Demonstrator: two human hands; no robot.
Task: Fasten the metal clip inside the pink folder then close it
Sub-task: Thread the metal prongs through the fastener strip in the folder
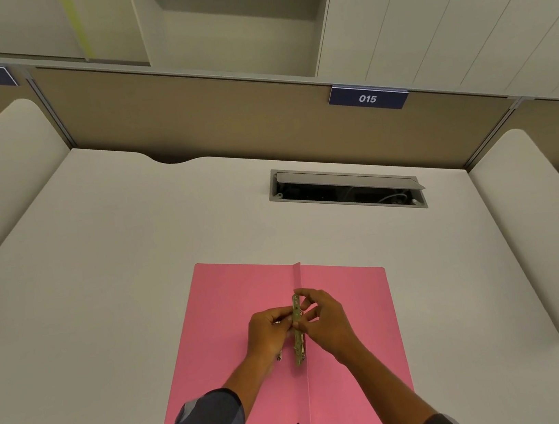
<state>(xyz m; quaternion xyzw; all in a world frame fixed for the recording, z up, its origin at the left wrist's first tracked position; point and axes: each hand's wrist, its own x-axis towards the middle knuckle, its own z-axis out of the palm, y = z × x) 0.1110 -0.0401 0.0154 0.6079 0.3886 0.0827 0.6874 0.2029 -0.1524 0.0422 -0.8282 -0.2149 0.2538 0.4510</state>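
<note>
A pink folder (233, 301) lies open and flat on the white desk, its centre fold running away from me. Along that fold sits the metal clip (300, 347), a narrow silvery bar with small holes. My left hand (268, 333) pinches the clip's middle from the left side. From the right, my right hand (323, 318) holds the clip's upper part with thumb and fingertips. Both hands hide the clip's middle; its top and bottom ends show.
The white desk (100, 273) spreads around the folder. A cable hatch (346, 189) with its lid raised sits behind the folder. White side dividers stand left and right, a tan partition with a "015" label (368, 98) at the back.
</note>
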